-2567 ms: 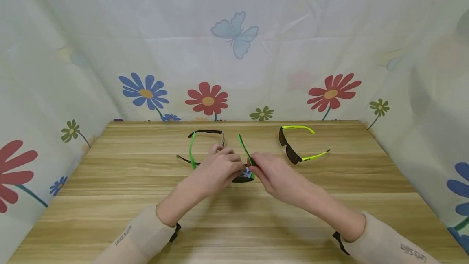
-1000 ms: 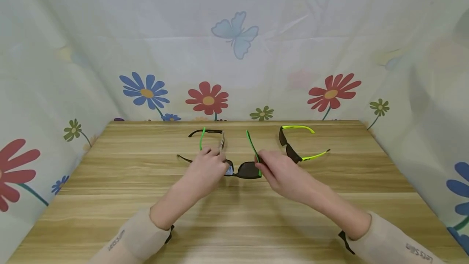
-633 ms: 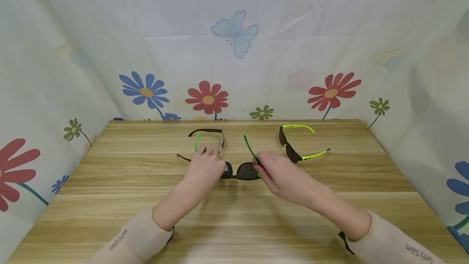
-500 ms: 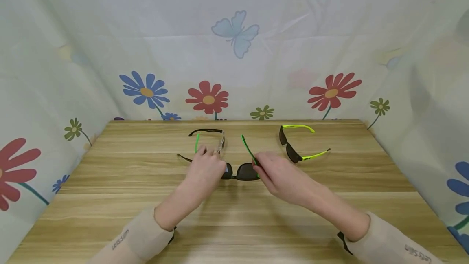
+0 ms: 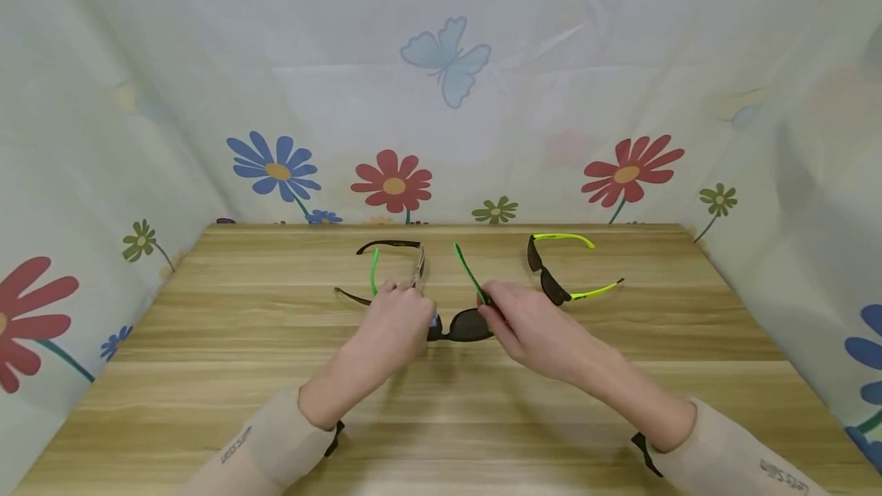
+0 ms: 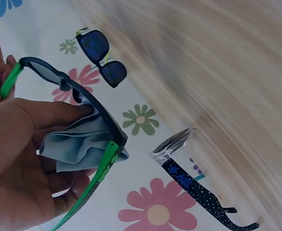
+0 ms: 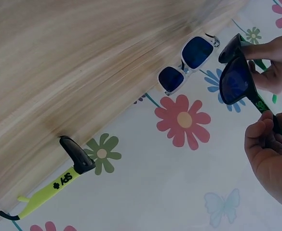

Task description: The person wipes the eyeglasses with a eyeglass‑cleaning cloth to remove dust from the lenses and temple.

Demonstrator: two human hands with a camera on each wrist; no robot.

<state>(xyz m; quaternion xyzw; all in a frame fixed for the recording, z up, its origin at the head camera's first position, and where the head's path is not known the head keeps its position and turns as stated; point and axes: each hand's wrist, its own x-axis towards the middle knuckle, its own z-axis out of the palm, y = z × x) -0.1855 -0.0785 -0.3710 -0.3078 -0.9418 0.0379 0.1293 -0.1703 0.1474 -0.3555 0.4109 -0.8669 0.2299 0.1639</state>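
Observation:
Black-framed sunglasses (image 5: 471,325) with green temples are held above the table between both hands. My left hand (image 5: 396,327) pinches one lens through a grey-blue cloth (image 6: 78,139), thumb on the lens's inner side. In the head view this hand hides most of that lens and the cloth. My right hand (image 5: 537,327) grips the other green temple (image 5: 470,272) close to its hinge; the right wrist view shows its curled fingers (image 7: 266,139) there. The second lens (image 7: 237,82) is uncovered.
Behind the left hand, clear-framed sunglasses (image 5: 419,266) with dark temples lie unfolded on the wooden table (image 5: 276,373). Sunglasses with yellow temples (image 5: 553,287) lie unfolded at the back right. A flowered curtain (image 5: 331,98) encloses the table's back and sides.
My left hand with the cloth has moved left, from the lens near my right hand to the other lens. The right hand keeps its grip on the temple. Both other sunglasses have stayed put.

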